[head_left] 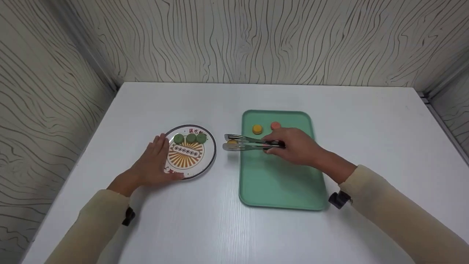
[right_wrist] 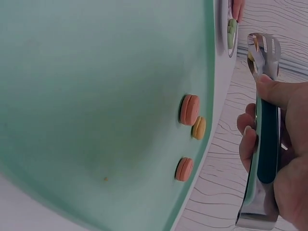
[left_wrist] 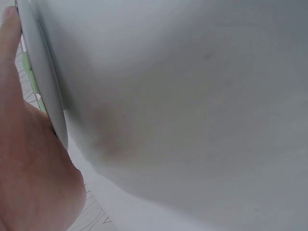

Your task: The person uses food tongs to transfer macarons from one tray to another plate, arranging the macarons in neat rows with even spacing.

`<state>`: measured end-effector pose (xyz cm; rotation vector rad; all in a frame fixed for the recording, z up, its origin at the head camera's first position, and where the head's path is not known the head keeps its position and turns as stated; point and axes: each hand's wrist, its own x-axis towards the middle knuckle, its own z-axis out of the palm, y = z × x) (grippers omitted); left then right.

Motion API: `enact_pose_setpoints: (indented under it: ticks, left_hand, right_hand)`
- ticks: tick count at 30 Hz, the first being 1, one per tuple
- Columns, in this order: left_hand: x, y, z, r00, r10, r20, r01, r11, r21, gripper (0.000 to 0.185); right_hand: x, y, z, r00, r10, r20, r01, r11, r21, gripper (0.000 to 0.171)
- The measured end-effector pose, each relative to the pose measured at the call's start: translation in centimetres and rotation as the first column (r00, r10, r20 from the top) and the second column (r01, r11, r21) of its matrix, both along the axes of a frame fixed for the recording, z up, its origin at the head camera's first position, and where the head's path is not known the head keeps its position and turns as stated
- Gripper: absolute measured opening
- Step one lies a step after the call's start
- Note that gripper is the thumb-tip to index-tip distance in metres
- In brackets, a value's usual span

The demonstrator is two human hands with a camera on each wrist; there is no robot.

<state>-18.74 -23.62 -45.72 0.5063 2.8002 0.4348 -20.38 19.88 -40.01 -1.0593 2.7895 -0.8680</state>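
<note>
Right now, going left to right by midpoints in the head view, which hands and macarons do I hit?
Left hand → three green macarons → yellow macaron in the tongs → yellow macaron on the tray → far pink macaron → right hand.

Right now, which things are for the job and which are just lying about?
Probably for the job:
right hand holding tongs
yellow macaron between them
left hand touching plate
three green macarons on it
tray with two pink macarons, another yellow one

Just there:
tiny speck on the tray
white table
patterned walls
</note>
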Motion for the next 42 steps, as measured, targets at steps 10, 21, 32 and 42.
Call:
enact_pose_setpoints:
  ticks: [10, 21, 32, 42]
  left_hand:
    - [0.1, -0.1, -0.1, 1.0, 0.007, -0.003, -0.007, 1.0, -0.005, 0.13]
    - [0.0, -0.1, -0.1, 1.0, 0.005, 0.001, -0.005, 1.0, -0.001, 0.13]
    - [-0.1, 0.0, 0.0, 1.0, -0.002, 0.001, 0.002, 1.0, -0.012, 0.13]
    - [0.1, -0.1, 0.2, 1.0, 0.001, -0.002, -0.001, 1.0, 0.007, 0.129]
  right_hand:
    - [0.0, -2.1, 0.1, 0.999, -0.029, -0.029, 0.03, 0.999, 0.034, 0.023]
    - [0.1, -4.4, 0.3, 0.998, -0.055, -0.032, 0.057, 0.998, 0.042, 0.023]
    - [0.1, -6.5, 0.3, 0.997, -0.069, -0.018, 0.07, 0.996, 0.055, 0.025]
    - [-0.1, -8.2, 0.2, 0.997, -0.07, 0.018, 0.069, 0.995, 0.073, 0.025]
